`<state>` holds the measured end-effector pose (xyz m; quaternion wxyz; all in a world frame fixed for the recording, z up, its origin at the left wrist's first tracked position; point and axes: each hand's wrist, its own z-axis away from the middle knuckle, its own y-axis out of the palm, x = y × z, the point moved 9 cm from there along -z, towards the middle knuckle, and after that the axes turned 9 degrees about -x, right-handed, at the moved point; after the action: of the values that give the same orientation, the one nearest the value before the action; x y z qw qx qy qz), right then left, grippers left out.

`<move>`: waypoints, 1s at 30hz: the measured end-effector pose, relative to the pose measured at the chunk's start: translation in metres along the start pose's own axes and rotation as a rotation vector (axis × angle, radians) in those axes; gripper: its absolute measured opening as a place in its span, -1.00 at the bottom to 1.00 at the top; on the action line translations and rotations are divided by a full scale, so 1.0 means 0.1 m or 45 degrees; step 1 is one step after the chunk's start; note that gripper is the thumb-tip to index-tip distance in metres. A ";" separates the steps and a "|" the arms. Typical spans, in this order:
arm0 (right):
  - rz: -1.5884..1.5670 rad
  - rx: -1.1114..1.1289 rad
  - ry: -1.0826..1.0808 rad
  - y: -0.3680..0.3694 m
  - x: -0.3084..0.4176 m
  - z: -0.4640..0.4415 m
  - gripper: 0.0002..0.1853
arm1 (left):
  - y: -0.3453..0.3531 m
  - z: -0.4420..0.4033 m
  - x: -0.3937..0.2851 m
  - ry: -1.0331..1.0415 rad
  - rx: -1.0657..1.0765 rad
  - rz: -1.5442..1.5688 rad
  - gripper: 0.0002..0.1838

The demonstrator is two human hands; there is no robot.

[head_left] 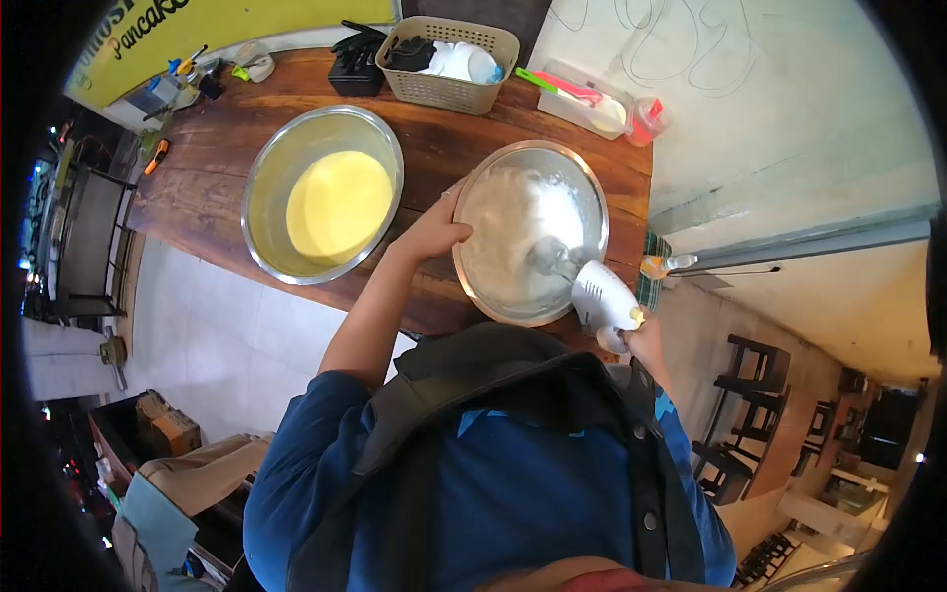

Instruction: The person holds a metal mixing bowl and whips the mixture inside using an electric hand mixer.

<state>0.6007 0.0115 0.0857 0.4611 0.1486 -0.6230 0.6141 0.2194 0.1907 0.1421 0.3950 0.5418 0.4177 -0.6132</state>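
Observation:
My right hand is closed round the handle of a white electric hand mixer. The mixer leans into a steel mixing bowl, and its beaters look blurred inside. Pale foamy liquid lines that bowl, with a brighter white patch at the upper right. My left hand grips the left rim of the same bowl, thumb at the inner edge. To its left stands a second steel bowl holding smooth yellow batter.
Along the back of the wooden table are a black box with gloves, a beige basket and a clear tray with spatulas. An orange-handled tool lies at the far left. A bottle stands off the right edge.

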 end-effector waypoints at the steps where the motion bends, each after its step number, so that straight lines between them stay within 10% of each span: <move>1: -0.002 -0.001 0.006 0.00 -0.01 0.00 -0.65 | 0.00 -0.01 0.05 -0.003 0.005 -0.001 -0.03; 7: 0.047 0.169 0.043 0.06 -0.08 0.04 -0.62 | -0.01 -0.06 0.10 0.102 -0.005 -0.123 -0.03; 17: -0.095 0.068 -0.645 0.36 1.53 -0.08 -0.58 | 0.13 -0.09 -0.02 0.259 0.009 -0.220 -0.07; 21: -0.082 -0.253 -0.434 0.10 1.63 -0.44 -0.63 | 0.08 -0.03 0.04 0.154 -0.027 -0.161 -0.06; 30: 0.227 -0.004 -0.620 -0.12 1.48 0.06 -0.60 | -0.05 -0.01 0.20 0.047 -0.114 0.014 -0.06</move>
<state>0.5284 0.0600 0.2066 0.2418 0.2358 -0.7272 0.5976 0.2130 0.1924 0.1226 0.4145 0.5371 0.4490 -0.5814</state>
